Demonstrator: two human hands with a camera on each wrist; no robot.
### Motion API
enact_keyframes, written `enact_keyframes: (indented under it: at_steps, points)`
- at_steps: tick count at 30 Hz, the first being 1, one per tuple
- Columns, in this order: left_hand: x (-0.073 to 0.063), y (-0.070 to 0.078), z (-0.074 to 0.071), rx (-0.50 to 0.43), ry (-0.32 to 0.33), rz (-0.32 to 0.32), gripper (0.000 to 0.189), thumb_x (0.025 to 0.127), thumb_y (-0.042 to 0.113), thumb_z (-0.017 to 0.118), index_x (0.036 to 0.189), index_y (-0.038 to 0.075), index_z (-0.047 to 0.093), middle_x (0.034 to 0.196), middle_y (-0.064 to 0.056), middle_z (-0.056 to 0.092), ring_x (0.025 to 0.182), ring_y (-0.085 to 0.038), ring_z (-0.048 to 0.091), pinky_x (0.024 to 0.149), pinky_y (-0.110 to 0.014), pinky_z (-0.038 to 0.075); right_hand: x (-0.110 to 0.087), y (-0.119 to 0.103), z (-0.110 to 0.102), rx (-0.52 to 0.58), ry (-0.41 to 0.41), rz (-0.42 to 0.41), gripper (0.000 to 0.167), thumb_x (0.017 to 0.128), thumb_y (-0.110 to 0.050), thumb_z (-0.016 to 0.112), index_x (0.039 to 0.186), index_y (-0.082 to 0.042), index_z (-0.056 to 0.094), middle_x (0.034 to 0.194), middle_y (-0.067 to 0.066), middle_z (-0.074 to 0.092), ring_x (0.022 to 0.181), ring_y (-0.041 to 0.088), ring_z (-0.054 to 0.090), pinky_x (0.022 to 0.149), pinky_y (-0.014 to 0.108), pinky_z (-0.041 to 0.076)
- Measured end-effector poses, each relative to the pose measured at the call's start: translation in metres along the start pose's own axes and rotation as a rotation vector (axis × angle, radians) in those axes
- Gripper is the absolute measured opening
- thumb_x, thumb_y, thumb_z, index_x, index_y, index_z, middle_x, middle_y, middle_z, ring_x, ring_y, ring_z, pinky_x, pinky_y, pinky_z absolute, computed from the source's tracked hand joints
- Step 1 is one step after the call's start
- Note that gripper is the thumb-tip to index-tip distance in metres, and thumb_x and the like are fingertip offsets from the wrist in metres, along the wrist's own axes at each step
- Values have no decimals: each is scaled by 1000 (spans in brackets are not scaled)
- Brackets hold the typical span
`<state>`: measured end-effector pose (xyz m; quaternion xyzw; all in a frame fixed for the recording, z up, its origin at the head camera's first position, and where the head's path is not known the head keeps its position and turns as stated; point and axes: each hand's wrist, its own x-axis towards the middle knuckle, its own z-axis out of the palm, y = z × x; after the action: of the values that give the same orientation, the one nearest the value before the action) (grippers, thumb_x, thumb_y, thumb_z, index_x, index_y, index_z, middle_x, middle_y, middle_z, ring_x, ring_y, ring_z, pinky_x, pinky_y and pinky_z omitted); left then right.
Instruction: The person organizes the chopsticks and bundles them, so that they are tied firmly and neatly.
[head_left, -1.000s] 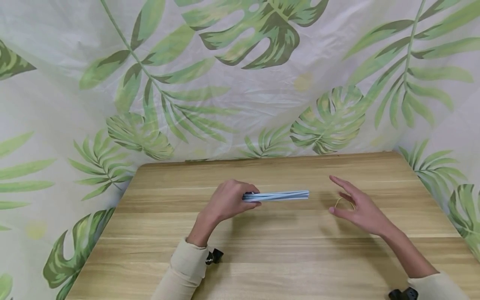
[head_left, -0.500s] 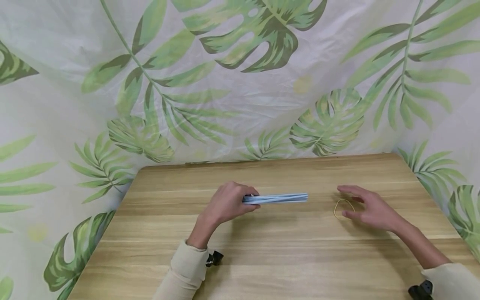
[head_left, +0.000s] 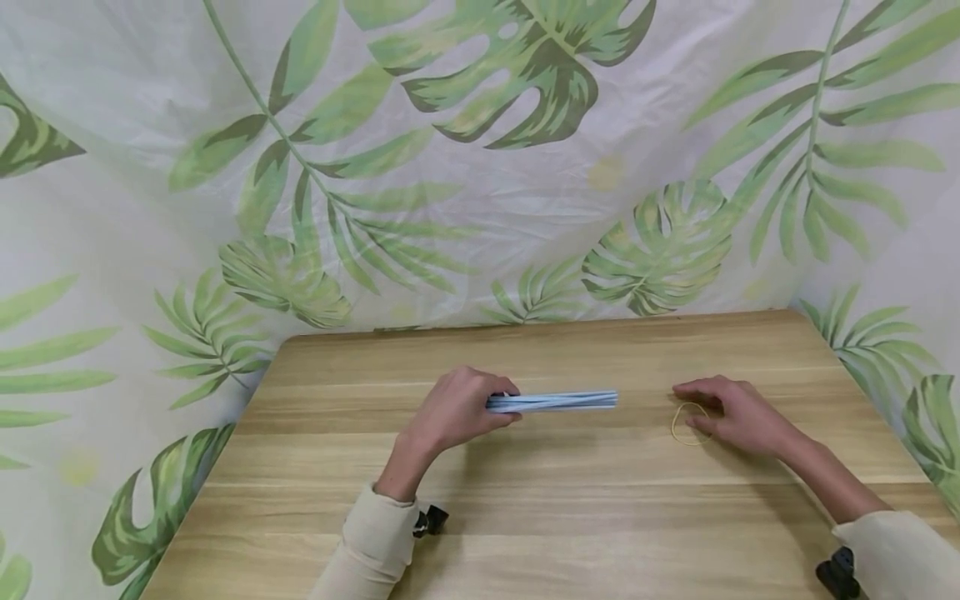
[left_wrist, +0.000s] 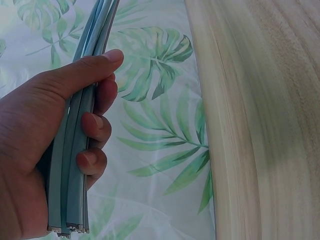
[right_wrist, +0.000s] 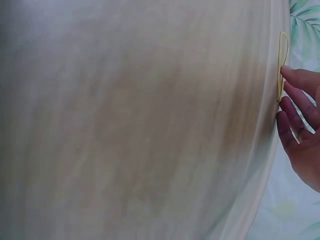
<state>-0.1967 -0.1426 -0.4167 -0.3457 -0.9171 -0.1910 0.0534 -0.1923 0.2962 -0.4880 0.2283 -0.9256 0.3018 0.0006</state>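
Observation:
In the head view my left hand point(head_left: 457, 412) grips a bundle of thin light-blue strips point(head_left: 562, 402), held level and pointing right above the table. The left wrist view shows its thumb across the strips point(left_wrist: 75, 125) and fingers curled round them, their cut ends near the palm's heel. My right hand point(head_left: 742, 417) is low over the right part of the table, thumb and fingers apart. Its thumb tip overlaps a thin yellow rubber band point(head_left: 677, 433), looped beside the fingers. In the right wrist view the thumb comes right at the rubber band point(right_wrist: 280, 55), seen nearly edge-on.
A wood-grain table point(head_left: 540, 517) spreads under both hands. Its far edge meets a pale leaf-print cloth point(head_left: 517, 217), which also hangs at both sides. Small black devices point(head_left: 431, 521) sit at the sleeve cuffs.
My right hand has come down beside the rubber band, and its thumb and fingers have drawn closer together. The left hand keeps its grip on the blue strips, nearly in place.

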Motion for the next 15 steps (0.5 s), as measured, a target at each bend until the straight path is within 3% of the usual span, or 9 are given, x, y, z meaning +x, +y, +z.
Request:
enact_keyframes:
  at_steps: [5, 10, 15]
  points:
    - [0, 1, 1, 8, -6, -2, 19, 87, 28, 92, 101, 19, 83, 89, 9, 80, 65, 0, 55, 63, -22, 49, 3, 3, 2, 4, 9, 23, 35, 91, -7, 85, 125, -4, 78, 110, 4, 82, 102, 20, 76, 84, 30, 61]
    - [0, 1, 2, 18, -10, -1, 19, 87, 29, 92, 101, 20, 83, 87, 10, 79, 64, 0, 54, 63, -22, 48, 4, 3, 3, -12, 1, 20, 29, 90, -5, 84, 119, -4, 80, 95, -7, 77, 87, 1, 69, 76, 25, 58]
    - [0, 0, 2, 17, -10, 6, 19, 87, 29, 92, 101, 20, 83, 87, 10, 79, 64, 0, 54, 63, -22, 49, 6, 1, 1, -20, -29, -7, 28, 91, -5, 85, 119, -4, 79, 97, -8, 78, 88, 5, 71, 77, 27, 58]
